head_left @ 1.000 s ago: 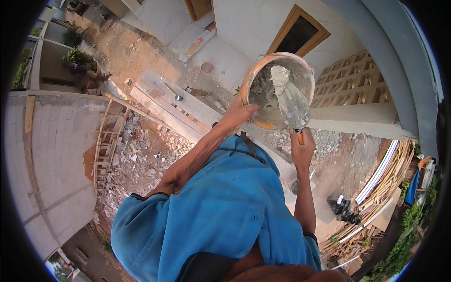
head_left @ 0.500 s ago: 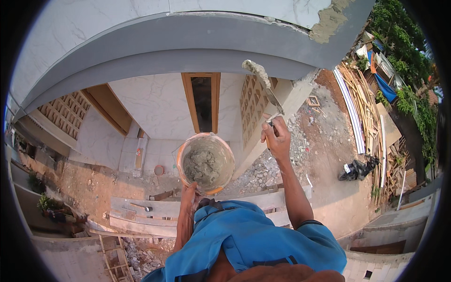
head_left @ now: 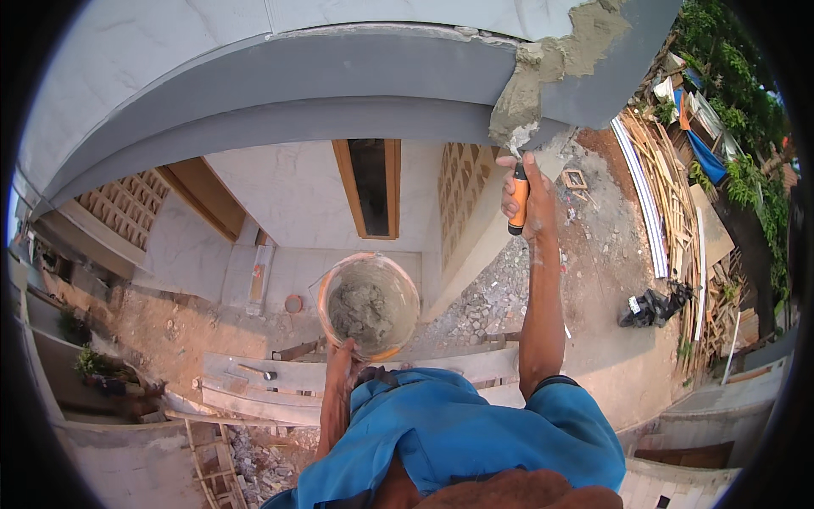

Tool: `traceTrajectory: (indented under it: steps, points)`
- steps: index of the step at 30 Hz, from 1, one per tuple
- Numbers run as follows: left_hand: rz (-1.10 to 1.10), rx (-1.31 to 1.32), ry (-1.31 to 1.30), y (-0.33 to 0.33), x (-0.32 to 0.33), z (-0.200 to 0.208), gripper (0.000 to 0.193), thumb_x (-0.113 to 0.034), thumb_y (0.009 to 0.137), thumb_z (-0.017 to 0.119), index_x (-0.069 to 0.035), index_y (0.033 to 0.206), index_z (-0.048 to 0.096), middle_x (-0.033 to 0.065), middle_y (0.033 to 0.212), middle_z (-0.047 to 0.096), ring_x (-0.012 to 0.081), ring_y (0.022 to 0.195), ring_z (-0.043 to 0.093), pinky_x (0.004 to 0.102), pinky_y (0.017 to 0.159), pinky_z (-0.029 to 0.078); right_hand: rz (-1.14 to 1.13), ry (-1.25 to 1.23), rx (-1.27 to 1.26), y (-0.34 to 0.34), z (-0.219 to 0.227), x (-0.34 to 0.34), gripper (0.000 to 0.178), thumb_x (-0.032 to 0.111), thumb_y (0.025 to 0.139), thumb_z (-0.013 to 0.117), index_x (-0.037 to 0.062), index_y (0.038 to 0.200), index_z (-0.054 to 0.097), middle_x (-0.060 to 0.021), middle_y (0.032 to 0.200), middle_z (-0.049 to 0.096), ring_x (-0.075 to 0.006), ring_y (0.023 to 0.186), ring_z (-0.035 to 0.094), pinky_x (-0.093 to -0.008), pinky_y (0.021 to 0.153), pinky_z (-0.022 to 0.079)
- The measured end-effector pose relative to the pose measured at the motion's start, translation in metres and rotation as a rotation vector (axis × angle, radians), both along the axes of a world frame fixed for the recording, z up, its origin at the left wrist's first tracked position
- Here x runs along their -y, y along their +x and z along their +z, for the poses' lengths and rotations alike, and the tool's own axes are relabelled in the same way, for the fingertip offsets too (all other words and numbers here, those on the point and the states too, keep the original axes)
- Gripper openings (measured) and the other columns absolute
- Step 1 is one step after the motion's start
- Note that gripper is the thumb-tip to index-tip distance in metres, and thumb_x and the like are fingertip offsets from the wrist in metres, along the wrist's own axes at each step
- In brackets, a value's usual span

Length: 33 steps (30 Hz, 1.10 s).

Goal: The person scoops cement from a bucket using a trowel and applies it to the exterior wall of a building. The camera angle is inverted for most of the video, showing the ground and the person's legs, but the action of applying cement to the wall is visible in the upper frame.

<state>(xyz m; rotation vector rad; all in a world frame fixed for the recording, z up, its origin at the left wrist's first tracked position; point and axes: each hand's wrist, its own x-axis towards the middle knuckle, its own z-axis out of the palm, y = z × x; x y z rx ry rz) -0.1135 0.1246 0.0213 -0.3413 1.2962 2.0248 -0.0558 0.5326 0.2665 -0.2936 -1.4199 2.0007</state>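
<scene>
My right hand (head_left: 529, 193) is closed round the orange and black handle of a trowel (head_left: 518, 200). Its blade (head_left: 517, 106) is coated with grey mortar and reaches up to the edge of the grey ledge (head_left: 407, 72). Wet mortar (head_left: 585, 42) is spread along that ledge, up to the white marbled tiles (head_left: 170, 42); where blade and spread mortar meet is hard to tell. My left hand (head_left: 342, 356) grips the near rim of an orange bucket (head_left: 413, 293), held in front of my body. Inside lies grey mortar (head_left: 363, 310).
Below are a wooden plank (head_left: 297, 377) with a hammer (head_left: 256, 371) on it, and rubble (head_left: 479, 297). A bamboo ladder (head_left: 214, 467) stands at the lower left. At right lie timber strips (head_left: 666, 187) and a black bag (head_left: 657, 307). A brown-framed window (head_left: 369, 187) is ahead.
My right hand has moved up and right, turning the trowel so its mortar-loaded blade is now at the ledge beside the earlier patch. The bucket stays almost in place.
</scene>
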Motion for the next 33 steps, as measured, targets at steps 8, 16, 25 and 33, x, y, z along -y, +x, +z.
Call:
traceTrajectory:
  steps: [8,16,25,33]
  points:
    - [-0.033,-0.068,-0.031,-0.004,0.000,-0.019,0.037,-0.011,0.104,0.043,-0.001,0.139,0.035,0.0252,0.130,0.056,0.0405,0.104,0.068,0.0528,0.070,0.066,0.091,-0.192,-0.059,0.048,-0.013,0.025,0.051,0.046,0.106,0.045,-0.0016,0.105,0.060,0.0003,0.061,0.049,-0.0082,0.037,0.041,-0.0225,0.033,0.035]
    - [-0.077,0.023,-0.019,-0.027,0.010,0.012,0.034,-0.007,0.098,0.051,-0.003,0.131,0.042,0.0198,0.114,0.061,0.0377,0.098,0.069,0.0597,0.078,0.063,0.117,-0.224,-0.368,-0.043,0.006,0.038,0.054,0.051,0.106,0.040,-0.0002,0.108,0.057,0.0000,0.067,0.049,-0.0081,0.042,0.042,-0.0225,0.038,0.037]
    - [-0.093,0.085,-0.073,-0.060,0.043,0.000,0.023,-0.013,0.099,0.055,-0.008,0.120,0.048,0.0087,0.092,0.062,0.0264,0.076,0.072,0.0474,0.063,0.066,-0.038,0.019,0.101,0.005,-0.065,0.127,0.055,0.047,0.106,0.043,-0.0036,0.117,0.061,-0.0023,0.070,0.053,-0.0099,0.048,0.048,-0.0241,0.045,0.040]
    - [-0.169,-0.122,-0.098,-0.099,0.070,0.025,0.047,-0.007,0.098,0.054,-0.012,0.140,0.032,0.0066,0.103,0.058,0.0212,0.088,0.069,0.0473,0.072,0.067,-0.086,1.305,0.803,0.084,-0.198,0.262,0.033,0.028,0.098,0.062,0.0041,0.121,0.066,-0.0118,0.102,0.068,-0.0295,0.084,0.068,-0.0401,0.073,0.054]
